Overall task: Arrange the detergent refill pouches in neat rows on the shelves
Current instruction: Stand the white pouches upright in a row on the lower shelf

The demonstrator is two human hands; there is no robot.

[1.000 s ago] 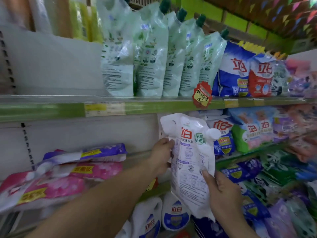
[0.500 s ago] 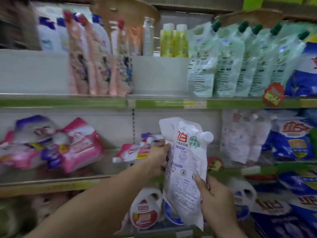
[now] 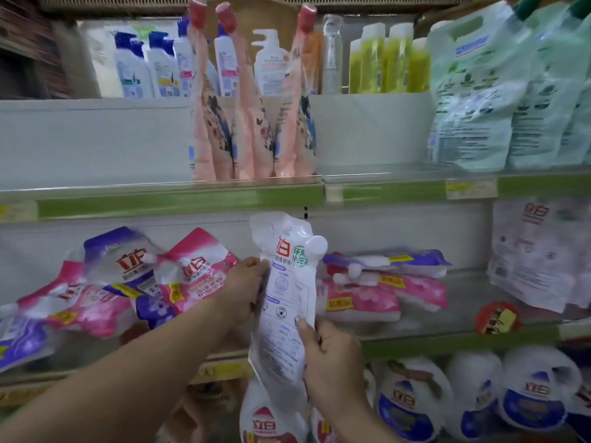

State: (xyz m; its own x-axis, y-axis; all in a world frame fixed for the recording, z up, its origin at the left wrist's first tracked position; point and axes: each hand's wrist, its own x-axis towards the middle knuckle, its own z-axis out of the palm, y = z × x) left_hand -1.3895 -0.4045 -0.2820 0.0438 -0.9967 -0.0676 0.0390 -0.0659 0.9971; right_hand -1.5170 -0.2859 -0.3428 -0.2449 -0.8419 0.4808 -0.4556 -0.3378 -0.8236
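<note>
Both hands hold a white refill pouch [image 3: 284,302] upright in front of the middle shelf [image 3: 179,204].

The left hand [image 3: 243,290] grips its left edge and the right hand [image 3: 332,356] pinches its lower right side, thumb on the print. The pouch shows red characters ending in 白, a green round badge and a white cap. To the left, pink and purple pouches [image 3: 128,282] marked 立白 lie jumbled; to the right, pink pouches [image 3: 383,289] lie flat in a stack. Peach floral pouches [image 3: 249,123] stand on the shelf above.
</note>
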